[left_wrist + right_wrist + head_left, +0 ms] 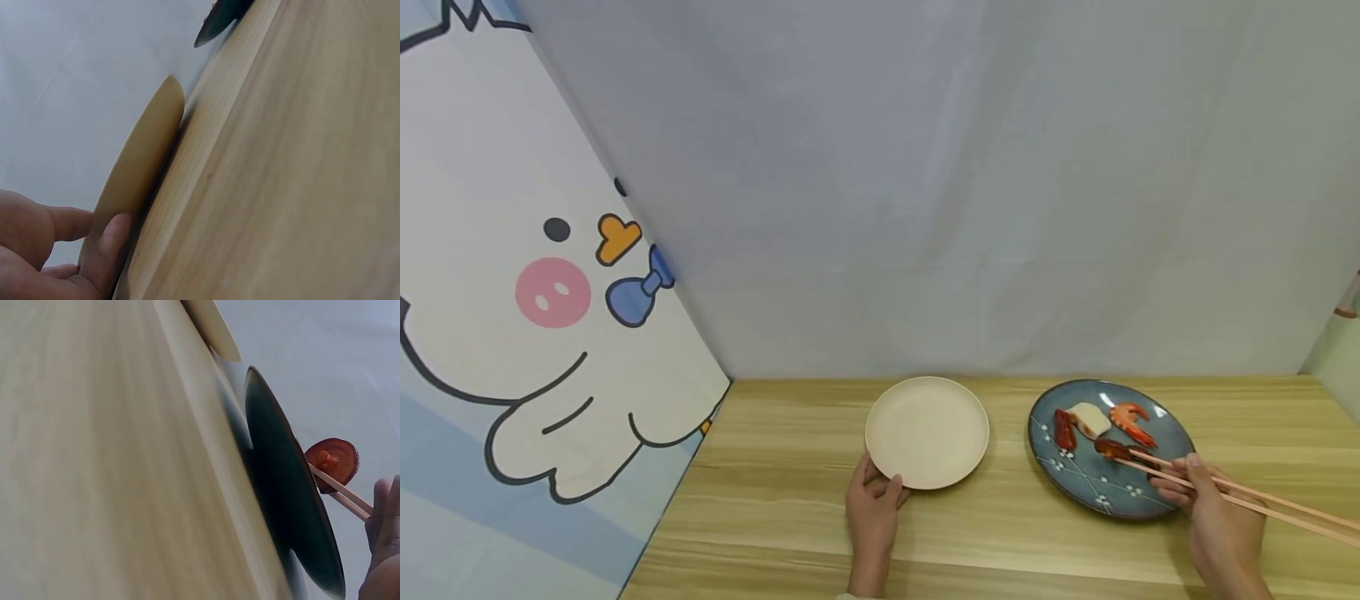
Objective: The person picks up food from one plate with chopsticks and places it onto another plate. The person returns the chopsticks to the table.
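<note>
My left hand holds the lower-left rim of a round cream plate, which lies on the table. In the left wrist view its fingers are at the plate's edge. At the right, my right hand grips a pair of wooden chopsticks. Their tips pinch a reddish-brown piece that looks like a mushroom cap, over the blue plate with white blossoms. Also on that plate are a shrimp, a whitish piece of food and a dark red piece.
Both plates stand on a wood-grain table, side by side with a gap between them. A grey-white curtain hangs behind the table's back edge. To the left is a cloth with a cartoon animal.
</note>
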Demonstrator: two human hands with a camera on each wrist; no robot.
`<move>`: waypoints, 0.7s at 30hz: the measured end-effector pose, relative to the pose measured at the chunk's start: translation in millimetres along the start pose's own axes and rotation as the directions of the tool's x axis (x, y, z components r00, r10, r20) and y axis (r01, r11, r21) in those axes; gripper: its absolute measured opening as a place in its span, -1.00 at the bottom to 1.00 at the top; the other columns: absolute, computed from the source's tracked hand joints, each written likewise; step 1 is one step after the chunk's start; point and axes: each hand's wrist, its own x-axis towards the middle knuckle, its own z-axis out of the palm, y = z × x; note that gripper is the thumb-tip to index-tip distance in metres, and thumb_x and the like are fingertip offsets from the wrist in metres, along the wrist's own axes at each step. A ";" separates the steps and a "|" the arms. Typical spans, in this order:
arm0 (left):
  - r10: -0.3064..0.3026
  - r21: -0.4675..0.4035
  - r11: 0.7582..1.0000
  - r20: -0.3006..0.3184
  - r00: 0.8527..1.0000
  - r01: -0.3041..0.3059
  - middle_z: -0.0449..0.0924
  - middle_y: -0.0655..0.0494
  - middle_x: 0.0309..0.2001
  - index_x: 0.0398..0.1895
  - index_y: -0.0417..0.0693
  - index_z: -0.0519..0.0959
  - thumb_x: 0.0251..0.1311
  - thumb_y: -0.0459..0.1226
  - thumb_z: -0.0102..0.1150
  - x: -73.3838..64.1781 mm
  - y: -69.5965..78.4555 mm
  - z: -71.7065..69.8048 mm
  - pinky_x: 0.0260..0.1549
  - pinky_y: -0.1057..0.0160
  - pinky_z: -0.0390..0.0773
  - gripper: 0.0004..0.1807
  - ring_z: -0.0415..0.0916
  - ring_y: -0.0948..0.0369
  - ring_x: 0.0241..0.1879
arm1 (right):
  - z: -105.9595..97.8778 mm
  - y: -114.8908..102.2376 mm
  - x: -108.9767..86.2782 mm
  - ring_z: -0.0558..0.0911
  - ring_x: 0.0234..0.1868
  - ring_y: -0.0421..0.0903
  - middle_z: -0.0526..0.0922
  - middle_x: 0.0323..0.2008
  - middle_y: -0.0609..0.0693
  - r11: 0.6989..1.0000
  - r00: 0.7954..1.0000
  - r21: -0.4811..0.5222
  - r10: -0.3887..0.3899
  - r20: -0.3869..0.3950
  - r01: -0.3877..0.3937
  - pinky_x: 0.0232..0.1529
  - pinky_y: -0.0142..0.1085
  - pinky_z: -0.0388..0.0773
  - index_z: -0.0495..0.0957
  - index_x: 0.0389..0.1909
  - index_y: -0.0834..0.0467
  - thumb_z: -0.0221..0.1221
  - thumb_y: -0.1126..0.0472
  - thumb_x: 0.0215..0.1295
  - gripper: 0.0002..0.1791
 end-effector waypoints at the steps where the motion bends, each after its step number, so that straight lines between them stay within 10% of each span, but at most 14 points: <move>1: 0.002 0.000 1.000 0.000 1.000 -0.002 0.45 -0.45 0.13 0.53 -0.61 0.14 0.26 -0.71 0.20 -0.2 0.0 -0.1 -0.22 0.29 0.84 -0.22 0.60 0.20 -0.28 | -1.4 0.0 0.4 0.80 -0.54 -0.11 0.80 -0.49 0.04 1.000 1.000 -0.001 -0.005 0.006 0.005 -0.48 -0.38 0.79 0.79 -0.39 0.21 0.07 0.36 0.61 -0.62; 21: -0.013 -0.008 1.000 0.022 1.000 0.014 0.43 -0.45 0.15 0.55 -0.58 0.12 0.31 -0.67 0.19 -2.6 3.8 -1.0 -0.21 0.32 0.83 -0.23 0.57 0.20 -0.26 | -13.2 -3.0 1.1 0.82 -0.45 -0.14 0.82 -0.39 -0.01 0.993 0.982 -0.114 -0.022 0.186 0.043 -0.38 -0.38 0.81 0.79 -0.30 0.15 0.11 0.34 0.60 -0.69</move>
